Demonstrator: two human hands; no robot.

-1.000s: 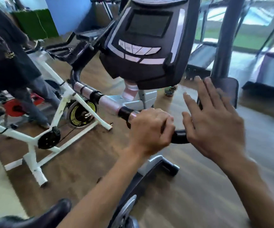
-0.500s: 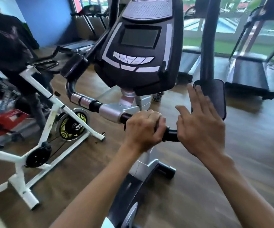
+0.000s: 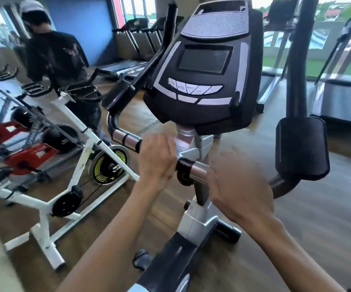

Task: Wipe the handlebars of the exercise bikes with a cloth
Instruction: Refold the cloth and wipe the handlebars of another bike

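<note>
The exercise bike's black console (image 3: 204,81) fills the upper middle. Below it runs the handlebar (image 3: 126,140), black with silver bands, curving up at the far left and up at the right to a black arm pad (image 3: 301,148). My left hand (image 3: 156,159) is closed around the bar just left of the stem. My right hand (image 3: 240,186) is blurred, fingers apart, over the bar right of a bare silver section (image 3: 197,170). No cloth shows in either hand.
A white spin bike (image 3: 75,165) stands close on the left, with red bikes (image 3: 22,154) behind it. A person in a dark shirt (image 3: 58,57) stands beyond it. Treadmills (image 3: 339,102) line the back right on the wooden floor.
My left hand slid left along the bar to the stem's left side, uncovering a silver section. My right hand dropped toward the bar and blurs. The view tilted up.
</note>
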